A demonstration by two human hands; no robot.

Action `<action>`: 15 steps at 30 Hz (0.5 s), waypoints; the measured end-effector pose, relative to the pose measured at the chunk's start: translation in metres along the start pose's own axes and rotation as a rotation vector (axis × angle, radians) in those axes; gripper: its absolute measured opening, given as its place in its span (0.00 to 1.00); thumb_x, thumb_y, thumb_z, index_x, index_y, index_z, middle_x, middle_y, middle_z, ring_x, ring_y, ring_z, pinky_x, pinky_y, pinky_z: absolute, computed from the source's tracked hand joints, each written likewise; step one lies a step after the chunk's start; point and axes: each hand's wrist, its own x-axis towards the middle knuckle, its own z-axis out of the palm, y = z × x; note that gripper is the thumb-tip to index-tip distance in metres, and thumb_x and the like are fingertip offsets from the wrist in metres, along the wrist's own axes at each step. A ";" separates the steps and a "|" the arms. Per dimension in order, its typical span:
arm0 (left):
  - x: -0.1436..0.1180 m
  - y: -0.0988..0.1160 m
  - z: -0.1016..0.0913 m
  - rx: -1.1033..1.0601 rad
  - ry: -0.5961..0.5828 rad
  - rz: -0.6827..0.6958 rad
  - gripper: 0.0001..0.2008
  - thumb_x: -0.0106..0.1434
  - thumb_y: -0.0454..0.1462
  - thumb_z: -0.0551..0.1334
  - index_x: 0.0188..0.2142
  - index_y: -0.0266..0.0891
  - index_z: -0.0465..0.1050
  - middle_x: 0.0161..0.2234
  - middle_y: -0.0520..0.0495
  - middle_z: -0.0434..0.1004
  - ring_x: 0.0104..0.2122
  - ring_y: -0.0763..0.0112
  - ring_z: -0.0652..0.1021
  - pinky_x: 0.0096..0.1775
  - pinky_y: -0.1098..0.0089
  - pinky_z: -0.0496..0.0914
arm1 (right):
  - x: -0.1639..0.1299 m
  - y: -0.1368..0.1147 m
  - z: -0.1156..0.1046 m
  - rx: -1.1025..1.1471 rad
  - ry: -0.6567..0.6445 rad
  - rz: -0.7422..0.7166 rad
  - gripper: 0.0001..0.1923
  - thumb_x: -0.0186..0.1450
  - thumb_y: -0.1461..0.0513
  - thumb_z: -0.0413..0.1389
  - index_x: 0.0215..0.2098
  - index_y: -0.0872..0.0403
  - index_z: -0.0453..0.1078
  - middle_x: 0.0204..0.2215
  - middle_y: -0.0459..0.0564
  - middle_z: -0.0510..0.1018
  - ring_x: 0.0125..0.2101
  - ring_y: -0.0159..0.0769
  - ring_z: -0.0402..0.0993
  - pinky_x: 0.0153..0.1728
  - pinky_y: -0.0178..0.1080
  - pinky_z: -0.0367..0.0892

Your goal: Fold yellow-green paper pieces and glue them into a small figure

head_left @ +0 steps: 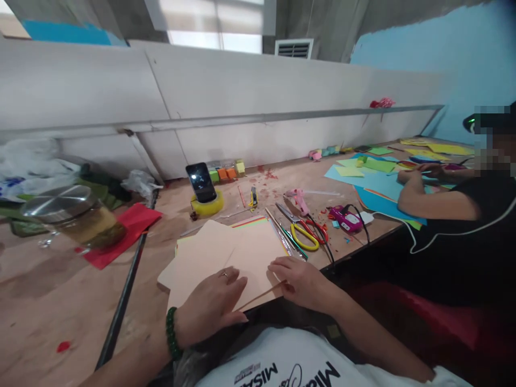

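Note:
A stack of peach paper sheets [226, 252] lies at the near edge of the wooden table [60, 301]. My left hand [212, 309], with a ring and a green bead bracelet, presses flat on the top sheet's near part. My right hand [300, 282] rests on the sheet's right corner and pinches a thin wooden stick [262, 294] that lies along the near edge. A fold line runs across the top sheet between the hands.
Yellow-handled scissors [302, 236], red scissors [318, 231], a pink glue gun [298, 200] and a magenta tool [347, 219] lie right of the paper. A phone [200, 183] stands on a yellow tape roll. A glass jar [76, 215] sits left. Another person [455, 215] works at right.

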 end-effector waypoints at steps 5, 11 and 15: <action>-0.006 0.015 0.008 0.052 0.048 -0.057 0.17 0.60 0.38 0.62 0.50 0.42 0.66 0.51 0.39 0.72 0.51 0.53 0.72 0.53 0.51 0.66 | 0.003 0.008 -0.012 0.039 0.047 -0.122 0.08 0.63 0.70 0.52 0.31 0.54 0.72 0.34 0.52 0.80 0.37 0.37 0.74 0.40 0.40 0.71; -0.010 0.036 -0.005 0.039 0.274 0.004 0.20 0.61 0.27 0.50 0.49 0.42 0.70 0.41 0.43 0.80 0.38 0.63 0.79 0.40 0.62 0.76 | 0.005 -0.004 -0.058 0.371 0.256 -0.260 0.03 0.66 0.66 0.54 0.35 0.52 0.69 0.33 0.50 0.79 0.36 0.33 0.75 0.37 0.37 0.71; -0.029 0.049 -0.018 0.226 0.503 0.137 0.27 0.65 0.30 0.49 0.62 0.49 0.58 0.46 0.47 0.80 0.45 0.62 0.79 0.45 0.62 0.76 | 0.004 -0.011 -0.076 0.442 0.443 -0.345 0.04 0.66 0.62 0.55 0.41 0.49 0.68 0.33 0.49 0.81 0.35 0.36 0.77 0.38 0.42 0.73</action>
